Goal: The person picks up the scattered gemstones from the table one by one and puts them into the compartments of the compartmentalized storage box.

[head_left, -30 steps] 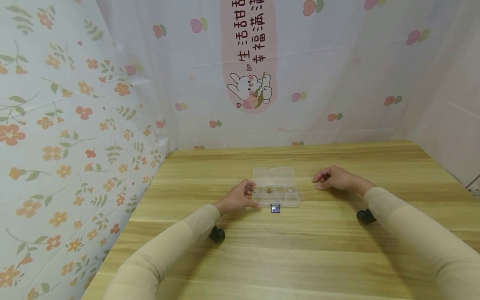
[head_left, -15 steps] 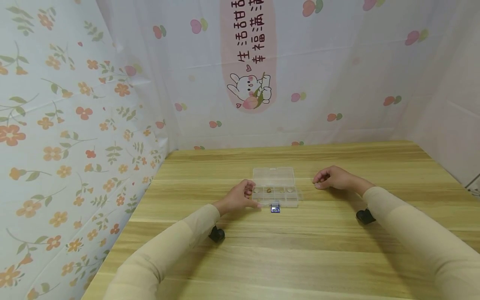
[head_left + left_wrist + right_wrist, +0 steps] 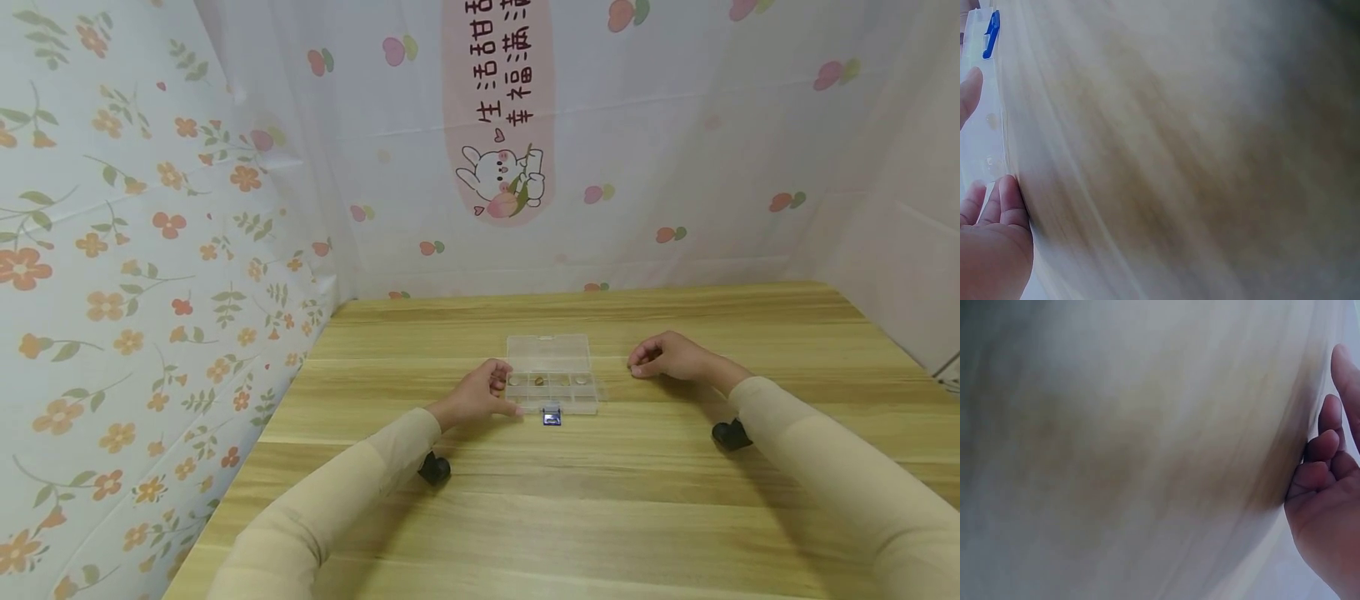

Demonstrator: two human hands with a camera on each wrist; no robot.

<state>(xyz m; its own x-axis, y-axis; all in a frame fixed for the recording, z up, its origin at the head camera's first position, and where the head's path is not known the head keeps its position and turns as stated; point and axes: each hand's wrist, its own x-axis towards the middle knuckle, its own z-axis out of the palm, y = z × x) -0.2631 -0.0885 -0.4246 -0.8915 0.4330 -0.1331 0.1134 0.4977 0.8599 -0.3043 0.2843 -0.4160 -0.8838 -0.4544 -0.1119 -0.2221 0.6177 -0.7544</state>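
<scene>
A clear plastic compartment box [image 3: 552,403] lies on the table with its clear lid [image 3: 548,353] swung back. Small round pieces lie in its back row, one of them brown [image 3: 539,381]. At the front edge is a blue latch [image 3: 552,418], seen again as a blue clip [image 3: 991,35] in the left wrist view. My left hand [image 3: 477,392] holds the box's left end, thumb at the front corner and fingers along the side. To the right of the box, my right hand [image 3: 669,357] rests on the table, fingers loosely curled; no held thing shows in the right wrist view [image 3: 1329,487].
The wood-grain table [image 3: 525,517] runs back to a printed curtain [image 3: 637,150]. A flowered curtain [image 3: 150,292] hangs along the left side. Dark wrist cameras [image 3: 433,468] sit under both forearms.
</scene>
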